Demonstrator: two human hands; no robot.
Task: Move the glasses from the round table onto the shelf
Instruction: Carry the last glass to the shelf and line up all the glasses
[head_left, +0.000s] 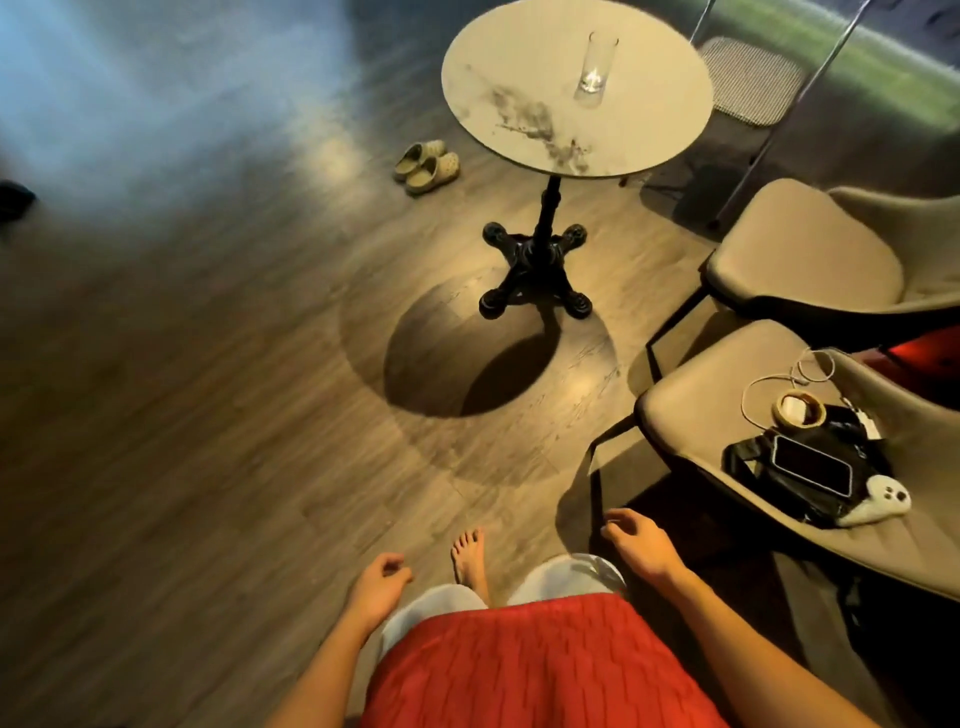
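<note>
One tall clear glass (596, 66) stands upright on the right part of the round marble-look table (498, 119), which rests on a black pedestal base (536, 270). The table is well ahead of me, across bare floor. My left hand (378, 582) hangs low at my side with fingers loosely curled and nothing in it. My right hand (638, 543) is also low, near a chair's front edge, with fingers apart and empty. No shelf is in view.
Two beige chairs stand at the right: the near one (691, 415) carries a phone (813, 464), a cable, a tape roll and a white controller; the far one (795, 254) is behind it. A pair of clogs (428, 166) lies left of the table. Wooden floor stretches to the left.
</note>
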